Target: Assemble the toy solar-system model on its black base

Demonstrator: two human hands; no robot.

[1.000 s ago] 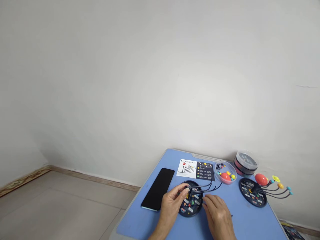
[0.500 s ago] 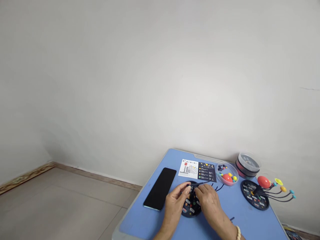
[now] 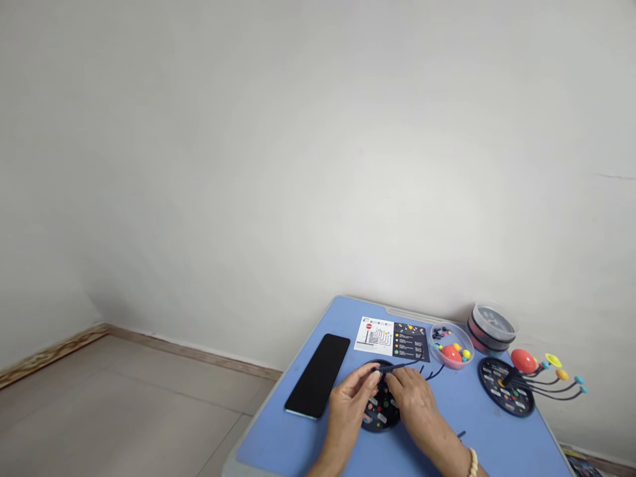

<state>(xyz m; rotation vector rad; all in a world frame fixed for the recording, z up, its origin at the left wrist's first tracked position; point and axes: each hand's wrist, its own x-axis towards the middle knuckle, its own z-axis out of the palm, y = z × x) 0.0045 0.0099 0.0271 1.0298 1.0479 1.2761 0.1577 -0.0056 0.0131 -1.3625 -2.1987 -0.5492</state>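
In the head view, my left hand (image 3: 350,397) pinches the end of a thin black rod (image 3: 403,364) between thumb and fingertips. The rod reaches to the right past my right hand. Over the round black base (image 3: 382,419), printed with coloured planets and pale labels, both hands work close together. My right hand (image 3: 415,395) is closed with its fingers bent down above the base; its fingertips and what they hold are hidden. Several curved black rods (image 3: 435,373) show just beyond the right knuckles.
Left of my hands lies a black phone (image 3: 318,375). Behind are an instruction sheet (image 3: 376,336) and a clear bowl (image 3: 433,344) of coloured balls. Stacked round containers (image 3: 491,329) stand at the back right. A planet model (image 3: 507,391) with a red dome sits at the blue table's (image 3: 491,444) right.
Almost nothing differs. Both hands keep their hold over the base, with only a tiny shift of the fingers and rods.
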